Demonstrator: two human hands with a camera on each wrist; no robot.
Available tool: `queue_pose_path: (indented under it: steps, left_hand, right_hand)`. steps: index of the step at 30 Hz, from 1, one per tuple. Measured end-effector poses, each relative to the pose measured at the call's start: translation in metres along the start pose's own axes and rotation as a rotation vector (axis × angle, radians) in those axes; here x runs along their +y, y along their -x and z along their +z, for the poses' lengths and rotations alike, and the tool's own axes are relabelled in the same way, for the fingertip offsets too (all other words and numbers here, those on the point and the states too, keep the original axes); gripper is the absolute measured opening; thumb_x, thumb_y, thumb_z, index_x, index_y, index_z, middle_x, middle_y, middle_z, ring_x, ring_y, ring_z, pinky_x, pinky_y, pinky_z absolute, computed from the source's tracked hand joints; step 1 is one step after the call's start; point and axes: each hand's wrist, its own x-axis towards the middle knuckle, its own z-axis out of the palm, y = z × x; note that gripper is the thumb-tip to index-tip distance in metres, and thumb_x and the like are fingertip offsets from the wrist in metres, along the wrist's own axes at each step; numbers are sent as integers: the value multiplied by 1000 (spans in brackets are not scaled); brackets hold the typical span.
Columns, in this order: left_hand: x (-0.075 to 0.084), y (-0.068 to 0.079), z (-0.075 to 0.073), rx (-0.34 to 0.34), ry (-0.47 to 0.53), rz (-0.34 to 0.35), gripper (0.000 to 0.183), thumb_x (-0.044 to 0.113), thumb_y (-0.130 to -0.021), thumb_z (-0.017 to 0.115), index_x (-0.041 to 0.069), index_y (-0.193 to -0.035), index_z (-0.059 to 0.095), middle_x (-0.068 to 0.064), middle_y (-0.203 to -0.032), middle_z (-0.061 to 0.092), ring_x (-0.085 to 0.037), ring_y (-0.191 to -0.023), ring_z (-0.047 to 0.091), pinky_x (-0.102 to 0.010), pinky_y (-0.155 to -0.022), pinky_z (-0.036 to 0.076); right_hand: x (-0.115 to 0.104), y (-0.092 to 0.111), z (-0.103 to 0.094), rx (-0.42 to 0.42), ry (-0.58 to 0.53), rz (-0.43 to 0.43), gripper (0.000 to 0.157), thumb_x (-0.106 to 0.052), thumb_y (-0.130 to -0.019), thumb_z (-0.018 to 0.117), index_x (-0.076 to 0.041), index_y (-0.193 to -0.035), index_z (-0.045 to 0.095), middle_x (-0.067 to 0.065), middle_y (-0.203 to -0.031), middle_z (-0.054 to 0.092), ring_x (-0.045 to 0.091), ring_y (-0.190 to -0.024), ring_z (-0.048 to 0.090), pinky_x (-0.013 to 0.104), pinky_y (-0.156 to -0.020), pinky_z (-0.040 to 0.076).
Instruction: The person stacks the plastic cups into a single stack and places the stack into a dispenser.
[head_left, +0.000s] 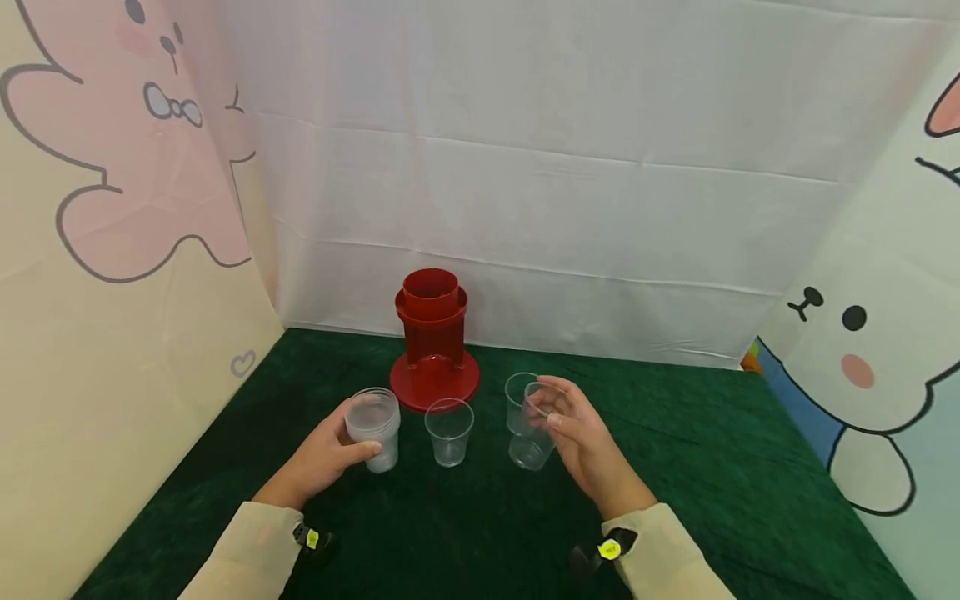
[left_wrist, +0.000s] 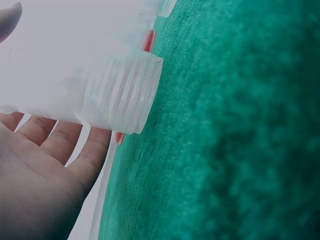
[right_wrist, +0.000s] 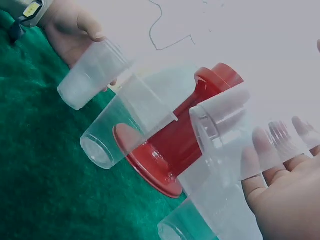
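Observation:
My left hand (head_left: pixel 324 457) grips a stack of clear plastic cups (head_left: pixel 375 425), thumb on the near side. In the left wrist view the stacked cups (left_wrist: pixel 122 92) appear sideways, with fingers behind them. My right hand (head_left: pixel 583 442) holds one clear plastic cup (head_left: pixel 532 446) between thumb and fingers, tilted in the right wrist view. Just behind it stands another clear cup (head_left: pixel 517 404), partly hidden. Between the hands, a single clear cup (head_left: pixel 450 437) stands upright on the cloth. A red cup holder (head_left: pixel 433 337) with a round base stands behind these cups.
Dark green cloth (head_left: pixel 465 542) covers the table. A white curtain (head_left: pixel 525 208) hangs behind its far edge. Cartoon-printed panels, with a pink figure (head_left: pixel 150 183) on the left and a white animal (head_left: pixel 862 358) on the right, close in the sides.

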Motion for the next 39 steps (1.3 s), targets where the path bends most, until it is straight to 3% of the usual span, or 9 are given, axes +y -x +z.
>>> queue_pose_path:
  steps: [10,19,25,33,39]
  left_hand:
    - [-1,0,0,-9,7,8,78,25,-96,75,13,-158,29,-17,-149,47,-40,-132,49,-64,-110,39]
    - [-2,0,0,-16,15,30,77,24,-96,74,13,-158,29,-17,-150,47,-41,-133,48,-64,-110,39]
    - [-2,0,0,-13,18,31,77,24,-96,74,13,-158,29,-17,-150,47,-40,-133,48,-64,-110,39]
    - [-3,0,0,-14,15,21,77,25,-96,75,13,-157,30,-17,-149,47,-40,-133,48,-63,-110,39]
    - [-4,-1,0,-13,17,13,77,26,-96,75,15,-157,30,-16,-149,47,-40,-133,48,-63,-110,39]
  right_hand:
    - [-15,-19,8,32,122,99,58,-9,-99,54,1,-152,31,26,-140,46,31,-130,46,34,-108,44]
    - [-27,-40,20,-70,253,125,56,-10,-99,60,-3,-151,38,25,-143,50,38,-133,49,58,-114,36]
    - [-36,-55,34,-115,252,133,59,-11,-98,63,-10,-152,40,19,-144,53,36,-132,49,56,-109,43]
    - [-34,-68,53,-143,235,148,64,-13,-96,69,-6,-151,36,15,-142,56,34,-131,49,52,-108,46]
    - [-32,-76,65,-160,216,148,64,-15,-95,71,-10,-150,38,17,-146,53,32,-132,49,51,-109,46]
